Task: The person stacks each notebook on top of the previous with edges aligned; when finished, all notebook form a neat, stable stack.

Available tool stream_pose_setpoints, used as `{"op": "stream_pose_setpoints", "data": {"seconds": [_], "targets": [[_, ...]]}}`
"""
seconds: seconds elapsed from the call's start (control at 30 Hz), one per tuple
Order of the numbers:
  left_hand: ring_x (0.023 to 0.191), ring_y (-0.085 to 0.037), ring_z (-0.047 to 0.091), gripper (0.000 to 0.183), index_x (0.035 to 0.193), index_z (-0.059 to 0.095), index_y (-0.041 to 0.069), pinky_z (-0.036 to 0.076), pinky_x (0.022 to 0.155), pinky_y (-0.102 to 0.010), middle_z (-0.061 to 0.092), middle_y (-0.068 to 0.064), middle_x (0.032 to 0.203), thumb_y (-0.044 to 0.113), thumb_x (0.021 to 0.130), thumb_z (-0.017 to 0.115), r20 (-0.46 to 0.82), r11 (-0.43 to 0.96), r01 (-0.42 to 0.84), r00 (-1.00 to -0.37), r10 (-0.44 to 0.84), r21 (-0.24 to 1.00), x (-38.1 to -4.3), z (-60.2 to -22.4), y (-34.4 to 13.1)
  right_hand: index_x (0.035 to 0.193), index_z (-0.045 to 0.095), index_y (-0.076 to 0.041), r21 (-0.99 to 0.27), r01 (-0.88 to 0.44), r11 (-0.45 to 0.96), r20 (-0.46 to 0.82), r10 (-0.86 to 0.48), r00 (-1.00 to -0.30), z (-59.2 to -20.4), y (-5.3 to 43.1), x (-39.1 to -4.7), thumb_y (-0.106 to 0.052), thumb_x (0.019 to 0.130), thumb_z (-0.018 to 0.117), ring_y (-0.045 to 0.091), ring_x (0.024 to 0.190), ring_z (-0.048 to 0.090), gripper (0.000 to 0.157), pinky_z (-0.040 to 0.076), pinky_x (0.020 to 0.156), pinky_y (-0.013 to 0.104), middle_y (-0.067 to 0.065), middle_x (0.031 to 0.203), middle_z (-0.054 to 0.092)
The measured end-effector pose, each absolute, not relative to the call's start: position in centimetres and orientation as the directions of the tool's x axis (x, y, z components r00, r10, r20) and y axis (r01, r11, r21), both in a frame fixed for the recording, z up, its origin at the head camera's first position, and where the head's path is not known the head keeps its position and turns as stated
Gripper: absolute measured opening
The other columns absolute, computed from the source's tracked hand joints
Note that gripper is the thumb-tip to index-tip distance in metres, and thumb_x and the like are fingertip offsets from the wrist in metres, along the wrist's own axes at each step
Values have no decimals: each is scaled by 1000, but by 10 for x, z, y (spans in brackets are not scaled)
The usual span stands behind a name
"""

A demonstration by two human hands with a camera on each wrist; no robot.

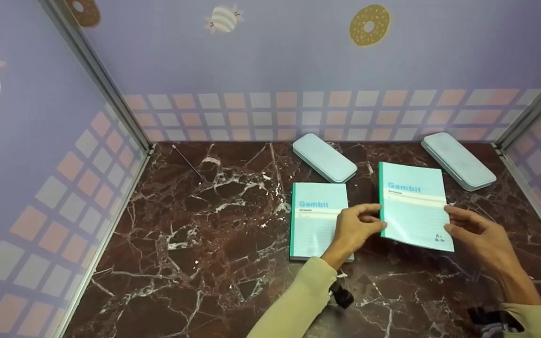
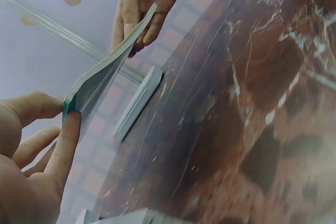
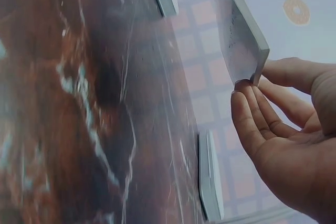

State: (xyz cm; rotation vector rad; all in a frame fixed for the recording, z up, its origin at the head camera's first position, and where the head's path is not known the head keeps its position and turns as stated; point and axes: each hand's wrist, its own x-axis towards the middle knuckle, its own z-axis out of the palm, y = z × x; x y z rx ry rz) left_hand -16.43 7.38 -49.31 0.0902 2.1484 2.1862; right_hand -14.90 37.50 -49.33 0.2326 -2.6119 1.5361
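A pale blue notebook (image 1: 415,211) with a green spine and "Gambit" on its cover is held above the table, bowed slightly as the left wrist view shows. My left hand (image 1: 352,230) pinches its green spine between thumb and fingers, near the lower half. At the opposite edge, my right hand (image 1: 484,239) grips the notebook with the thumb on the cover and fingers beneath. A second matching notebook (image 1: 315,234) lies flat on the table to the left, partly covered by my left hand and wrist.
Two pale blue oblong cases (image 1: 324,157) lie toward the back wall, the other case (image 1: 459,160) at the far right. A thin dark stick (image 1: 187,163) rests at the back left. Patterned panels (image 1: 270,70) enclose the dark marbled table (image 1: 167,281) at the back and sides.
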Motion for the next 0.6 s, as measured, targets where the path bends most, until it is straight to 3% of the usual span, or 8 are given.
{"op": "stream_pose_setpoints", "data": {"seconds": [0.33, 0.6], "targets": [[85, -6, 71, 35, 124, 80, 14, 54, 65, -23, 77, 4, 96, 7, 90, 86, 7, 56, 15, -990, 139, 998, -162, -486, 35, 143, 65, 2, -850, -247, 465, 222, -108, -969, -481, 342, -152, -7, 100, 76, 1, 101, 66, 45, 52, 85, 10, -9, 114, 71], [90, -9, 72, 37, 127, 79, 15, 62, 78, -29, 77, 4, 103, 10, 91, 86, 3, 81, 15, -989, 146, 997, -155, -483, 3, 140, 67, 3, -853, -269, 447, 233, -135, -963, -477, 315, -154, -3, 98, 77, 5, 99, 67, 44, 54, 83, 13, 5, 114, 73]]}}
